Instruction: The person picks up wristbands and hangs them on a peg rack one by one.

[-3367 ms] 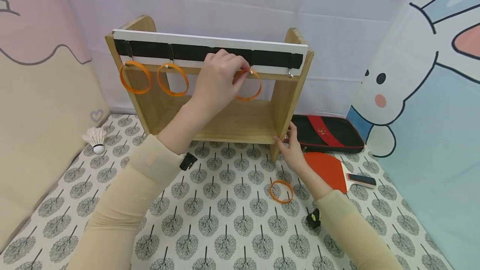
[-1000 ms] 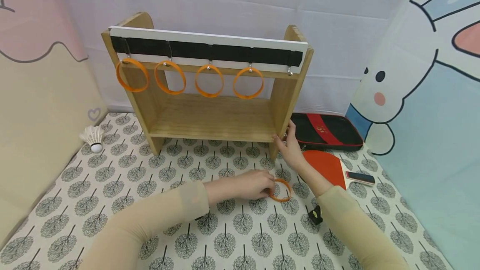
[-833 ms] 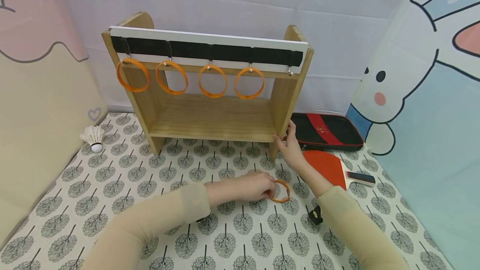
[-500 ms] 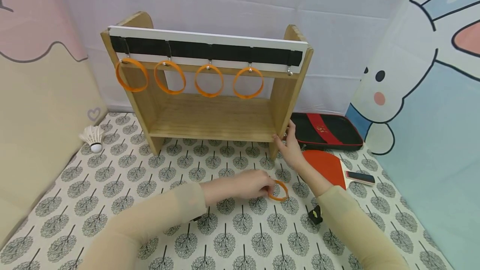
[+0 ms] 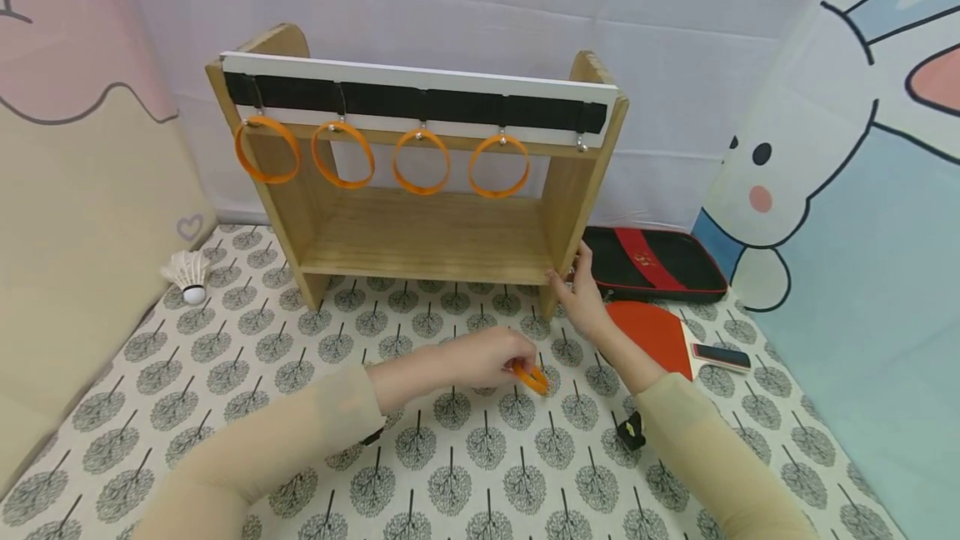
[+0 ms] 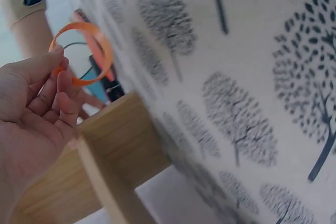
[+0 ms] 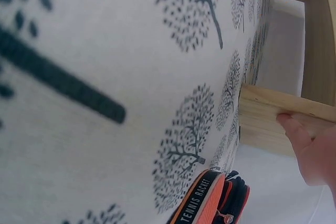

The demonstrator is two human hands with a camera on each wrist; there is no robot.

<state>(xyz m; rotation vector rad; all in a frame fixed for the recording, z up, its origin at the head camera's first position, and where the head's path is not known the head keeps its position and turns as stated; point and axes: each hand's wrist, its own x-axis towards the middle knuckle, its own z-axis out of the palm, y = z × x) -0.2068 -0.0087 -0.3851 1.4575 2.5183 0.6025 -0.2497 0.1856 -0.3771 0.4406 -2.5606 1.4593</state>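
My left hand (image 5: 483,357) pinches an orange ring (image 5: 536,380), a thin flat band, between thumb and fingertips, raised just above the patterned cloth. In the left wrist view the ring (image 6: 107,51) stands out from the fingertips of the left hand (image 6: 34,108). A small wooden shelf (image 5: 427,236) has a white and black strip (image 5: 382,102) along its top front, fitted with metal hooks. Several orange rings hang there; the rightmost hook (image 5: 581,143) bears none. My right hand (image 5: 585,298) grips the shelf's lower right side, its thumb on the wooden panel (image 7: 262,121) in the right wrist view.
Right of the shelf lie a black case (image 5: 675,269) with a red stripe and a red table tennis bat (image 5: 648,336) with a black handle. A shuttlecock (image 5: 189,275) lies at the left. Printed cloth hangs behind and at both sides.
The left hand left the hanging ring, went down to the one lying on the cloth and took hold of it. Now that ring is lifted and shifted left. The right hand stays on the shelf.
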